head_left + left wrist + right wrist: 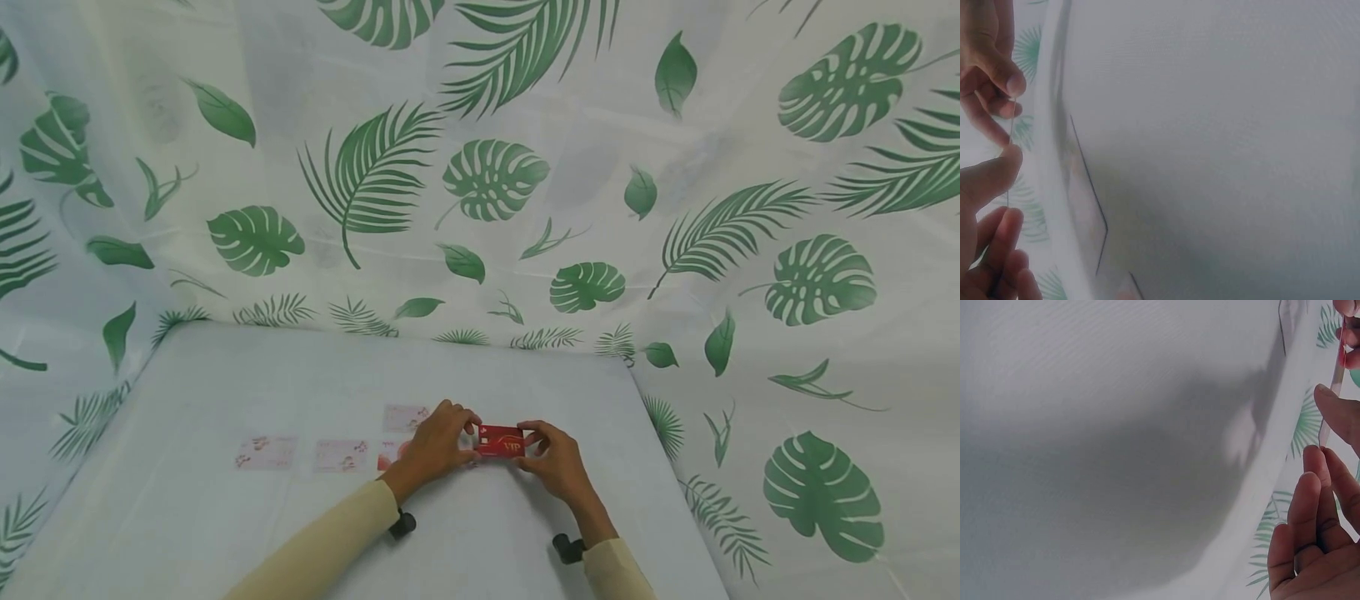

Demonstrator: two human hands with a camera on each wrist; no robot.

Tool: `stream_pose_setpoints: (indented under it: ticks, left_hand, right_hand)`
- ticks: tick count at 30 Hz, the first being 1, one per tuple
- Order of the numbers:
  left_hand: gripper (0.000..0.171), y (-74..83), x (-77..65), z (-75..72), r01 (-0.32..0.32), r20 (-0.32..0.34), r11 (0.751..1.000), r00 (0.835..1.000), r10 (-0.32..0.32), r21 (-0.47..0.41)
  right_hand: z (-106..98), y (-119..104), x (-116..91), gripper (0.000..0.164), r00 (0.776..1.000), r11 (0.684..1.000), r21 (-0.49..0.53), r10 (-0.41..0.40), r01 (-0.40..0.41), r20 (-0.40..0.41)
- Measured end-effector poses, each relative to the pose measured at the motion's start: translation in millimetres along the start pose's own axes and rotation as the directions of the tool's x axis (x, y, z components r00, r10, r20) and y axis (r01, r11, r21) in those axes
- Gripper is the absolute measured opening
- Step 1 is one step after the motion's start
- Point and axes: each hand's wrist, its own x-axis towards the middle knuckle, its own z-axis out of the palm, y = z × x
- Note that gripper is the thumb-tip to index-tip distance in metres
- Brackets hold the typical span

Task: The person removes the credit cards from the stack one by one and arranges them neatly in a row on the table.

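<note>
A red card with gold "VIP" lettering [498, 442] is held up between both hands over the white table. My left hand [435, 437] pinches its left edge between thumb and fingers, while the right hand [558, 458] pinches the opposite edge. Both wrist views catch the card nearly edge-on, as a thin line [1011, 128] on the left and a narrow strip [1337, 378] on the right. Beside the left hand lie a pale pink card [403, 416] and a card with red patches [387, 457], each partly covered by that hand.
Two more pale pink cards [266, 452] lie flat farther left on the white tabletop [180, 508]. A white curtain with green leaf prints [495, 179] hangs behind the table and along its sides. Black devices [568, 548] are worn on both wrists.
</note>
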Motion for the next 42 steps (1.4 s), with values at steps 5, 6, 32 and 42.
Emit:
stream_pose_setpoints:
  ticks: [5, 6, 32, 42]
  left_hand:
    - [0.047, 1.9, 0.9, 6.5, 0.009, -0.008, 1.000, 1.000, -0.009, 0.004]
    - [0.047, 2.0, 1.0, 8.2, 0.009, -0.011, 1.000, 1.000, -0.009, 0.008]
    - [0.044, 13.7, 6.1, 34.1, 0.040, 0.080, 0.996, 0.996, -0.047, 0.084]
    - [0.042, 15.1, 6.8, 40.3, 0.030, 0.082, 0.984, 0.996, -0.045, 0.177]
  right_hand:
    - [-1.6, 4.6, -1.3, 0.060, 1.000, 1.000, -0.006, 0.000, 0.000, -0.003]
    - [-1.7, 5.8, -1.5, 0.059, 1.000, 1.000, -0.010, 0.001, -0.001, -0.004]
    - [-4.7, 30.2, 0.0, 0.058, 0.995, 0.996, -0.014, 0.094, -0.093, 0.034]
    - [-4.6, 32.4, -1.3, 0.055, 0.996, 0.997, -0.014, 0.082, -0.082, 0.024]
